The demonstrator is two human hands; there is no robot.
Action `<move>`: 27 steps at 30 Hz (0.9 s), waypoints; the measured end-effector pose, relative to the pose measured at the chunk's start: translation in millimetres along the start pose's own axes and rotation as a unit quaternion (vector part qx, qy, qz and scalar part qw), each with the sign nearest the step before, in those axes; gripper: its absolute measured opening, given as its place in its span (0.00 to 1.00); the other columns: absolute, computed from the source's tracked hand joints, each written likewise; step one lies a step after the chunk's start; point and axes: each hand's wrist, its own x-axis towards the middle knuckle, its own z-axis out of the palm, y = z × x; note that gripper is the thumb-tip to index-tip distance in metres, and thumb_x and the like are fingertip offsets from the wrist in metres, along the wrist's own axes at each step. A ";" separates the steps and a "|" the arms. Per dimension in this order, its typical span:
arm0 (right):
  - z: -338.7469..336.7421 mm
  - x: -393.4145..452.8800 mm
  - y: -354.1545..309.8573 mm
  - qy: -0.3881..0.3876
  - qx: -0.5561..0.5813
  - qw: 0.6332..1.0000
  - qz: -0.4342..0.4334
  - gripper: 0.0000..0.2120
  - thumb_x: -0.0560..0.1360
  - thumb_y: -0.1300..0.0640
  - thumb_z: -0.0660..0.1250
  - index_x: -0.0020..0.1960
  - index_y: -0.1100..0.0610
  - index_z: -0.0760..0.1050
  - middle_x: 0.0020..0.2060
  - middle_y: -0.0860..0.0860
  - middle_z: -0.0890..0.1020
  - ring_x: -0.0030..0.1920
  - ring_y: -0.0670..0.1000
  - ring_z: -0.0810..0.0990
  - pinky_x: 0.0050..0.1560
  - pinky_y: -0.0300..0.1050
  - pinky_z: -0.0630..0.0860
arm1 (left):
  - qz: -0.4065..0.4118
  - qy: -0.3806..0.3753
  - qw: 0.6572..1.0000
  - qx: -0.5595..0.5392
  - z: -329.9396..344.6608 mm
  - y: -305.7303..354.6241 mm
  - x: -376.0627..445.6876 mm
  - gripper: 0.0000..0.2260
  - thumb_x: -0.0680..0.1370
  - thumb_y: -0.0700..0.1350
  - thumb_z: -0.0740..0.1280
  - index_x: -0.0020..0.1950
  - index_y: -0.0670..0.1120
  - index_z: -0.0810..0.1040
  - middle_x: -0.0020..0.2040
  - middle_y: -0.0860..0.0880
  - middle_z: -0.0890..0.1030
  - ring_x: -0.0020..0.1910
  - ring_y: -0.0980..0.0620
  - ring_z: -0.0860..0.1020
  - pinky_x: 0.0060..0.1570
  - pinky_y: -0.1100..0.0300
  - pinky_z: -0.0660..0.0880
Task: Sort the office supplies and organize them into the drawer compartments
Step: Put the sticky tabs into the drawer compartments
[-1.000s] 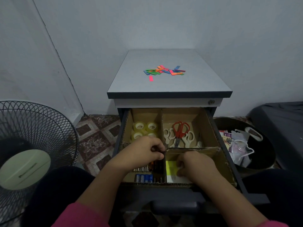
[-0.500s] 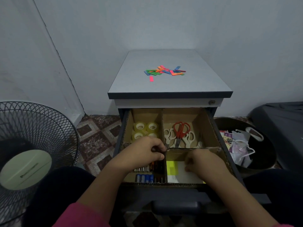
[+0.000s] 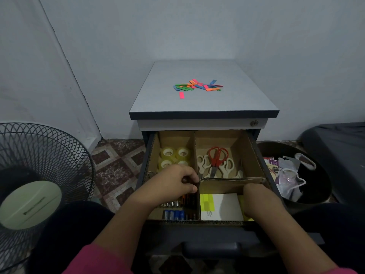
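Note:
The open drawer holds a cardboard insert with four compartments. Tape rolls fill the back left one, and red and white scissors the back right one. Batteries lie at the front left. A yellow sticky pad and white paper lie at the front right. My left hand grips the middle cardboard divider. My right hand reaches down into the right side of the front right compartment, fingers hidden, over something yellow. Coloured strips lie scattered on the cabinet top.
A standing fan is close on the left. To the right of the drawer a black bin holds plastic bags and packets. A dark covered object sits at the far right. Patterned floor tiles show between fan and cabinet.
My right hand slid from the yellow pad to the right side of the front right compartment, uncovering the pad and the white paper. My left hand stayed on the divider.

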 end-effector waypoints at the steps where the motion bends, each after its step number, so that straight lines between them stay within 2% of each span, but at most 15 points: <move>1: -0.4 -0.7 -0.3 -0.002 0.000 1.000 0.001 0.11 0.77 0.62 0.59 0.58 0.58 0.75 0.57 0.54 0.79 0.58 0.53 0.78 0.56 0.46 0.76 | 0.000 0.000 1.000 0.000 0.1 0.0 0.0 0.09 0.74 0.46 0.71 0.54 0.53 0.80 0.48 0.59 0.75 0.51 0.59 0.75 0.54 0.59 0.75; 3: -2.8 -2.5 -1.2 -0.008 -0.003 1.000 0.007 0.11 0.77 0.62 0.59 0.57 0.58 0.76 0.55 0.53 0.79 0.57 0.53 0.79 0.55 0.46 0.76 | 0.000 0.001 1.000 0.001 0.4 -0.4 0.2 0.09 0.74 0.46 0.71 0.54 0.53 0.80 0.47 0.60 0.75 0.50 0.60 0.75 0.54 0.60 0.75; 6: -9.5 -0.4 -3.4 -0.017 0.013 1.000 0.009 0.08 0.76 0.61 0.61 0.53 0.57 0.77 0.44 0.52 0.78 0.52 0.53 0.80 0.51 0.46 0.77 | 0.001 0.000 1.000 -0.002 1.1 -2.6 1.3 0.09 0.74 0.46 0.71 0.53 0.53 0.80 0.46 0.61 0.74 0.50 0.60 0.75 0.53 0.61 0.75; 8: -13.0 2.5 -10.5 -0.038 0.077 0.996 -0.007 0.06 0.75 0.58 0.64 0.48 0.58 0.80 0.41 0.52 0.80 0.47 0.53 0.82 0.48 0.46 0.79 | 0.001 -0.002 1.000 -0.002 1.4 -3.7 2.7 0.09 0.74 0.46 0.72 0.53 0.54 0.80 0.47 0.60 0.75 0.50 0.59 0.75 0.53 0.60 0.75; 11: -11.4 0.6 -31.9 -0.108 0.212 0.971 -0.018 0.06 0.76 0.58 0.67 0.49 0.59 0.81 0.41 0.54 0.84 0.41 0.52 0.83 0.48 0.46 0.81 | -0.003 -0.004 1.000 -0.004 2.2 -4.5 4.5 0.08 0.74 0.46 0.72 0.52 0.54 0.80 0.49 0.58 0.77 0.50 0.59 0.75 0.53 0.59 0.76; 14: -1.9 0.9 -53.2 -0.147 0.238 0.960 -0.024 0.06 0.75 0.61 0.67 0.47 0.62 0.81 0.39 0.55 0.84 0.36 0.51 0.82 0.47 0.46 0.80 | -0.003 -0.004 1.000 -0.001 2.4 -5.0 5.2 0.07 0.74 0.46 0.72 0.51 0.55 0.80 0.49 0.57 0.77 0.50 0.59 0.76 0.54 0.57 0.76; 16: 2.6 3.7 -59.5 -0.114 0.210 0.970 -0.048 0.06 0.72 0.63 0.66 0.39 0.60 0.81 0.33 0.54 0.83 0.32 0.50 0.82 0.41 0.43 0.80 | 0.000 -0.006 1.000 -0.007 2.7 -5.5 5.2 0.07 0.74 0.46 0.72 0.49 0.57 0.79 0.48 0.57 0.78 0.50 0.59 0.76 0.54 0.57 0.77; 18: 5.3 5.4 -62.3 -0.083 0.201 0.974 -0.062 0.10 0.71 0.64 0.64 0.32 0.58 0.77 0.26 0.52 0.80 0.27 0.48 0.80 0.33 0.40 0.78 | 0.002 -0.007 1.000 -0.007 2.9 -6.0 5.2 0.07 0.74 0.46 0.72 0.49 0.57 0.79 0.48 0.58 0.77 0.49 0.59 0.76 0.53 0.58 0.76; 22: 13.4 3.6 -63.4 -0.003 0.125 0.988 -0.090 0.07 0.72 0.62 0.63 0.47 0.58 0.80 0.42 0.56 0.83 0.45 0.56 0.82 0.41 0.44 0.77 | 0.001 -0.005 1.000 -0.007 3.2 -6.5 6.3 0.07 0.74 0.46 0.72 0.49 0.57 0.79 0.47 0.59 0.77 0.49 0.59 0.76 0.52 0.60 0.76; 24: 16.1 1.0 -62.2 0.045 0.089 0.990 -0.105 0.08 0.73 0.59 0.64 0.50 0.54 0.79 0.45 0.54 0.81 0.48 0.56 0.81 0.40 0.44 0.74 | 0.000 -0.004 1.000 -0.006 3.5 -6.5 5.9 0.07 0.74 0.46 0.72 0.50 0.56 0.80 0.47 0.60 0.76 0.49 0.60 0.76 0.52 0.60 0.75; 27: 10.5 -4.6 -57.1 0.052 0.065 0.991 -0.108 0.07 0.73 0.55 0.65 0.50 0.52 0.79 0.47 0.52 0.81 0.49 0.55 0.80 0.44 0.45 0.76 | 0.002 -0.005 1.000 -0.008 3.2 -6.1 4.5 0.08 0.74 0.46 0.72 0.51 0.56 0.80 0.47 0.60 0.76 0.50 0.59 0.75 0.52 0.61 0.75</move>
